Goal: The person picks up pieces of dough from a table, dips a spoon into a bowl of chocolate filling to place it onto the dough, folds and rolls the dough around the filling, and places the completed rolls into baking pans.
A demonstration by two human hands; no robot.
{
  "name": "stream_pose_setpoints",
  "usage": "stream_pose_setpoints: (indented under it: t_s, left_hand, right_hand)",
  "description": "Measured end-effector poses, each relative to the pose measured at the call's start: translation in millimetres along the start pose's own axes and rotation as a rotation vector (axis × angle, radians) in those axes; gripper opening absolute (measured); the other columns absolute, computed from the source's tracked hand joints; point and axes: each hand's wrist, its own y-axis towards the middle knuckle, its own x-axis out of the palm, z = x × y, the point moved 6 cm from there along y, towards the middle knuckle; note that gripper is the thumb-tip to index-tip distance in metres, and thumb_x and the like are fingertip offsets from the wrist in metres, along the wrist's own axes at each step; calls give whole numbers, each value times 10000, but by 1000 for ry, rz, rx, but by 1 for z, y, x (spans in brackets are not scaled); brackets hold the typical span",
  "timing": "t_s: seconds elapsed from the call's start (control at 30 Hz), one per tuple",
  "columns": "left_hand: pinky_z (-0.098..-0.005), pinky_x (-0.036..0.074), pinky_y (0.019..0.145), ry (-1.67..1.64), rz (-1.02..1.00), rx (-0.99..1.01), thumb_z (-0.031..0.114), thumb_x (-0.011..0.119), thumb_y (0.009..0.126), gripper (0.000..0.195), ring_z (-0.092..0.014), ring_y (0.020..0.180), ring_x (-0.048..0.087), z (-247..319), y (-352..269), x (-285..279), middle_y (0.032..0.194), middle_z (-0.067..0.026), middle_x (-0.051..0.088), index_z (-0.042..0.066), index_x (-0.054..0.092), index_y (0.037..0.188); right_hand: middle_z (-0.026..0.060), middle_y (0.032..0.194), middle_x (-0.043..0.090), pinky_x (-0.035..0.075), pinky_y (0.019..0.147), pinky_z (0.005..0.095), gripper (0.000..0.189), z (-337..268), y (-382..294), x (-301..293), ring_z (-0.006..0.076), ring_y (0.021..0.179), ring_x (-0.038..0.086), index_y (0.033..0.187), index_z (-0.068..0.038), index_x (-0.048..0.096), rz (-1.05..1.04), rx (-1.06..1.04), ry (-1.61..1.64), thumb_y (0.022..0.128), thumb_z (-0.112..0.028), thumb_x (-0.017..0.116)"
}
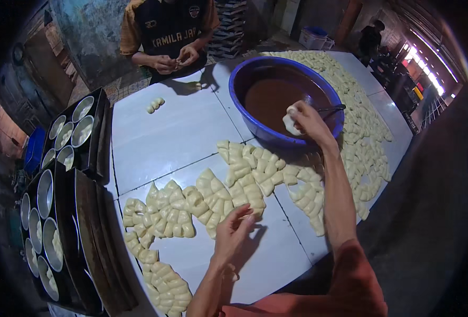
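My right hand [307,121] is closed around a pale, whitish lump [291,122], perhaps dough, at the near rim of a large blue plastic basin [253,126]. Brown filling or liquid [271,99] lies in the basin, and a dark handle [331,107] leans on its right side. My left hand [238,226] hovers at the near edge of a patch of cut dough pieces [247,194], fingers apart and holding nothing that I can see. More dough pieces [170,210] spread to the left in joined clusters, and one cluster [311,202] lies beside my right forearm.
Many dough pieces [360,126] cover the right of the white tiled table [158,146]. Black trays [69,190] with round metal tins [53,243] stand at the left. Across the table a person [170,35] handles a small piece near a short dough row [155,105]. Another person [370,41] stands far right.
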Motion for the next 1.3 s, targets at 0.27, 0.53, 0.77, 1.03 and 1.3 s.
stream_pose_setpoints:
  t_s: [0.27,0.53,0.77,1.03,1.3]
  left_hand:
    - [-296,490,914,77,28,-97,178,608,969,398,-170,1059,631,-8,-10,-25,1157,-123,674,-29,539,1302]
    - [-277,505,850,-3,0,-52,221,594,983,391,-153,998,631,7,12,-5,1143,-98,646,-21,550,1286]
    - [-318,494,897,-631,-60,-39,401,484,1018,454,-157,1069,597,8,20,21,1212,-78,611,18,566,1248]
    - [-242,524,711,-619,400,-16,170,643,945,199,-112,800,644,-9,-37,-52,895,-47,689,-2,667,1044]
    - [-235,508,755,-295,438,94,210,680,929,343,-98,825,630,-4,-67,-67,999,-63,689,-43,660,1160]
  right_hand:
    - [162,915,686,477,821,409,363,41,39,44,289,906,647,1025,-20,678,-375,22,-467,868,-335,591]
    - [-25,692,552,403,453,186,145,-27,-21,52,17,539,508,897,-74,574,-366,123,669,939,-202,625]
    - [-108,823,531,323,479,124,145,-28,-135,133,-34,552,389,1079,-113,579,-220,273,875,961,-189,614]
    - [85,1170,584,498,931,286,657,-21,-216,188,170,1039,604,1354,-28,408,-306,133,689,785,-8,735]
    - [123,1017,633,528,758,369,301,-57,-260,214,271,918,650,1125,-17,645,68,-434,-72,830,-45,697]
